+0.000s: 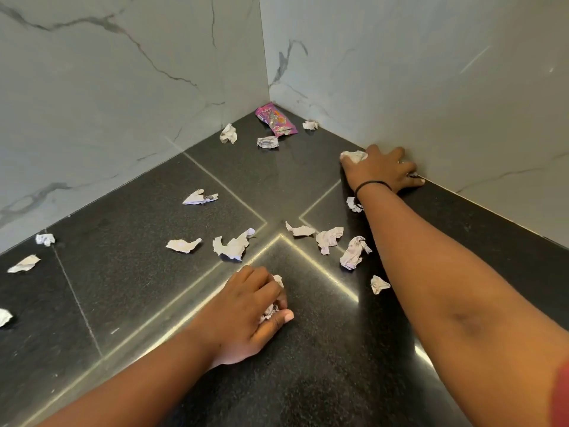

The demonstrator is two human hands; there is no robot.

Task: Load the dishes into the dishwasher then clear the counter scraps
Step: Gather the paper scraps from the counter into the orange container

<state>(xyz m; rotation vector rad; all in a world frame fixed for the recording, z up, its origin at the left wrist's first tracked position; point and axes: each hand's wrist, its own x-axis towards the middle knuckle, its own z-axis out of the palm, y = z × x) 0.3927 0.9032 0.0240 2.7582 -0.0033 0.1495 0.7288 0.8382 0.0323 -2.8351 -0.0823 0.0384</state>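
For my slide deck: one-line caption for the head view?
Both hands gather crumpled paper scraps from a dark counter: left hand and right hand each grip one.

Both forearms are bare from elbow to wrist. A thin black band (pixel 371 184) circles the wrist just behind the right hand (pixel 380 169). A ring shows on one finger of that hand. At the right upper arm, a red sleeve edge (pixel 561 399) shows. The left hand (pixel 249 309) wears nothing visible.
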